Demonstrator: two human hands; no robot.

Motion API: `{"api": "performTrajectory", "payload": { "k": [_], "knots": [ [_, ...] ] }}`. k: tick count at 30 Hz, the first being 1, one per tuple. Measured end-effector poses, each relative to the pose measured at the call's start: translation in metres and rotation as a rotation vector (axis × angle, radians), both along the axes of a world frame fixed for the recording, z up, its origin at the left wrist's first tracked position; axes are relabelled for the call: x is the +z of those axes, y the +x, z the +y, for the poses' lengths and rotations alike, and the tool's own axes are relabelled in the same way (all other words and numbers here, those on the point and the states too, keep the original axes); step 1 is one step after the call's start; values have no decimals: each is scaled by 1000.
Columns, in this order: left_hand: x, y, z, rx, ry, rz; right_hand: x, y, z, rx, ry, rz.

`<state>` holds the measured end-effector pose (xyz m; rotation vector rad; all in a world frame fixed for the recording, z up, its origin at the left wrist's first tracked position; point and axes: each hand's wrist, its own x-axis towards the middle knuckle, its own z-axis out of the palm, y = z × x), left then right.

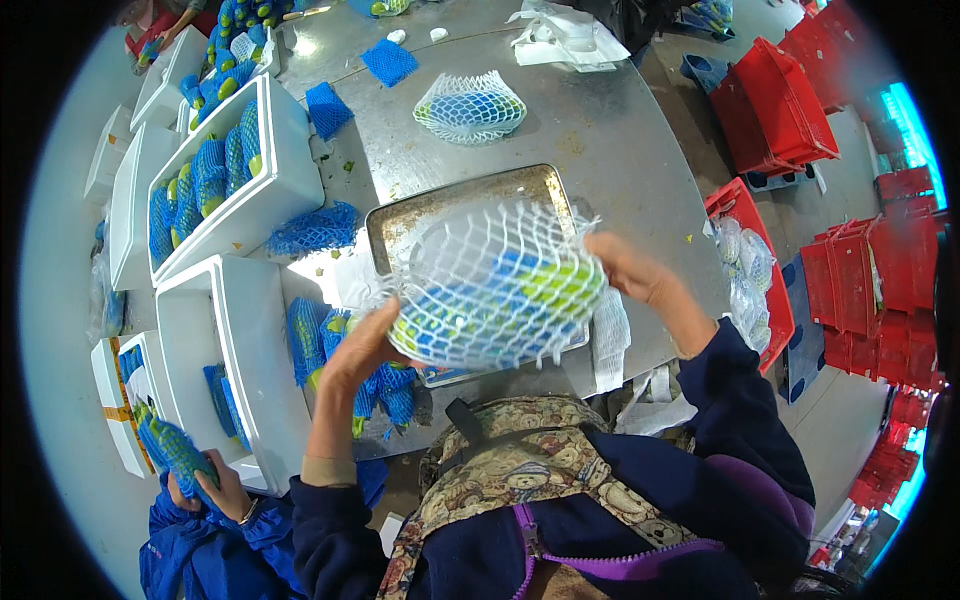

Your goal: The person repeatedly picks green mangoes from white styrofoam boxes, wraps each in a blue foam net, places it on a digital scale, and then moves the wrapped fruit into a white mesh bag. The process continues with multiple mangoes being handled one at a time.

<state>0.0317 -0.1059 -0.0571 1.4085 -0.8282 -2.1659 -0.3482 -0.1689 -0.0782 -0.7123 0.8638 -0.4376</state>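
Observation:
Between my hands is a white foam net sleeve (pixel 499 292) with green produce in blue netting inside it, held over a worn metal tray (pixel 465 191). My left hand (pixel 367 337) grips the sleeve's left end; my right hand (pixel 634 266), slightly blurred, grips its right end. Beyond the tray, another white foam net (pixel 470 109) lies around a blue-netted item on the metal table. More blue-netted green produce (pixel 386 397) lies beside and partly behind my left hand. A strip of white foam net (pixel 611 341) lies right of the tray.
White foam boxes (pixel 289 180) stand at the left, one filled with blue-netted produce. A co-worker's hands (pixel 221 487) hold a netted item at lower left; another person (pixel 169 34) works at upper left. Red crates (pixel 772 112) stand at the right beyond the metal table (pixel 645 165).

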Motion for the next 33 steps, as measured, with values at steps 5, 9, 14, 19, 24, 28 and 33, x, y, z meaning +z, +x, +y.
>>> {"api": "performTrajectory", "payload": {
  "k": [5, 9, 14, 19, 24, 28, 33],
  "knots": [
    [-23, -24, 11, -50, -11, -201, 5, 33, 56, 306, 84, 126],
    [5, -26, -9, -372, -162, -427, -16, 27, 88, 475, 173, 84],
    [20, -14, -33, -346, -458, -221, -3, 34, 75, 397, 219, -35],
    [15, 26, -60, 580, -752, -210, -47, -17, 18, -95, 272, -192],
    [-3, 115, -9, 825, -711, -468, -79, -47, -121, -455, -3, 40],
    [-29, 149, 51, 782, -603, -760, -126, -57, -208, -589, -188, 378],
    [-61, 136, 105, 499, -361, -1181, -145, -22, -268, -436, -220, 378]
  ]
}}
